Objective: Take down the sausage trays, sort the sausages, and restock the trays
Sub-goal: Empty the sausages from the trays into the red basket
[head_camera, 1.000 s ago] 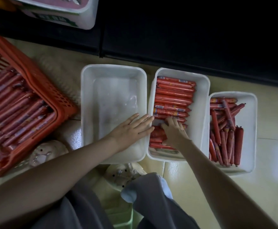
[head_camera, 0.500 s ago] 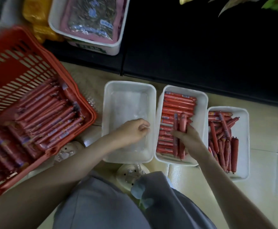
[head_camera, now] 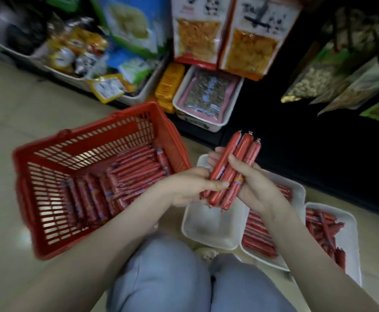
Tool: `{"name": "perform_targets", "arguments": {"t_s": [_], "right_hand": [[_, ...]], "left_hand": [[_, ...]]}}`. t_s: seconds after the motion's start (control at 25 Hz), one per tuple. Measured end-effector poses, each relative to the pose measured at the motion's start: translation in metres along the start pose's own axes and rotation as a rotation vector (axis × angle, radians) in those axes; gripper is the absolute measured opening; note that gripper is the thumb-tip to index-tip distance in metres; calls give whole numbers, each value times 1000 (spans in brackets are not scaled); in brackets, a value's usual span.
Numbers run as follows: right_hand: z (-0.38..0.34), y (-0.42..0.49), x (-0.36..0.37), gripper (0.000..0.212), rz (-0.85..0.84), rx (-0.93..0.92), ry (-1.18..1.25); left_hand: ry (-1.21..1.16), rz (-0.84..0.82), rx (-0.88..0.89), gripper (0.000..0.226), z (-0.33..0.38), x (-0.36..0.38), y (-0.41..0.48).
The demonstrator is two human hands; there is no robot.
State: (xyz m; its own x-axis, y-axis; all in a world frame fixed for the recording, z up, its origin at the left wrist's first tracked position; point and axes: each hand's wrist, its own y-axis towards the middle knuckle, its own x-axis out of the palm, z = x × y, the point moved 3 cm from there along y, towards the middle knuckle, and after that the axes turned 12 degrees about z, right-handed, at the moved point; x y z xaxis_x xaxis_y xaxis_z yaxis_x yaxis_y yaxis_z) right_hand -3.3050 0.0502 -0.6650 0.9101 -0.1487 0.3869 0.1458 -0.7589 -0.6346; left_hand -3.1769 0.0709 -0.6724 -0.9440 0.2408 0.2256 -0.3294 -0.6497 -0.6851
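- Two hands: left hand (head_camera: 188, 188) and right hand (head_camera: 251, 183).
- Three sausages (head_camera: 233, 172) held between them.
- One red basket (head_camera: 94, 140); the sausages in it are too many and too blurred to count.
- Three white trays (head_camera: 213, 235) on the floor: one empty, two with uncountable sausages.
- Two orange snack bags (head_camera: 197, 34) hanging above.

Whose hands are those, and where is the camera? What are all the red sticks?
There is no machine here. These are a person's own two hands, filmed by a camera worn on their head that looks down. The left hand and right hand together hold a bundle of red wrapped sausages. On the floor sit a red plastic basket with many more sausages, an empty white plastic tray, a white tray of neat sausage rows and a white tray of jumbled sausages.
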Motion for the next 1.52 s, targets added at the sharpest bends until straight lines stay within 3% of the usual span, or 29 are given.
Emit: {"name": "perform_targets", "arguments": {"t_s": [0.12, 0.28, 0.6, 0.72, 0.84, 0.96, 1.04, 1.12, 1.28, 1.44, 1.52], "right_hand": [[17, -3, 57, 45, -103, 44, -110], [48, 9, 123, 46, -214, 117, -264], [139, 61, 218, 28, -324, 276, -437], [166, 93, 224, 19, -237, 272, -460], [186, 119, 220, 3, -124, 306, -498], [206, 144, 212, 10, -39, 359, -586], [219, 155, 213, 13, -19, 399, -618], [235, 166, 217, 15, -33, 445, -644], [269, 183, 222, 13, -93, 540, -700], [290, 197, 218, 12, -131, 526, -758], [293, 202, 213, 13, -141, 491, -814]], "left_hand": [[-82, 62, 27, 24, -9, -49, -39], [-260, 153, 49, 34, -31, -120, -76], [-544, 340, 6, 19, -94, -230, -107], [-539, 596, -83, 17, -126, -258, -90], [-409, 972, -240, 37, -160, -281, -68], [-292, 1115, -424, 41, -179, -288, -50], [145, 1045, -545, 41, -183, -290, -41], [156, 1094, -569, 47, -198, -301, -34], [665, 963, -655, 45, -207, -320, -30], [845, 880, -675, 36, -211, -327, -18], [985, 873, -598, 35, -206, -323, -10]]}}
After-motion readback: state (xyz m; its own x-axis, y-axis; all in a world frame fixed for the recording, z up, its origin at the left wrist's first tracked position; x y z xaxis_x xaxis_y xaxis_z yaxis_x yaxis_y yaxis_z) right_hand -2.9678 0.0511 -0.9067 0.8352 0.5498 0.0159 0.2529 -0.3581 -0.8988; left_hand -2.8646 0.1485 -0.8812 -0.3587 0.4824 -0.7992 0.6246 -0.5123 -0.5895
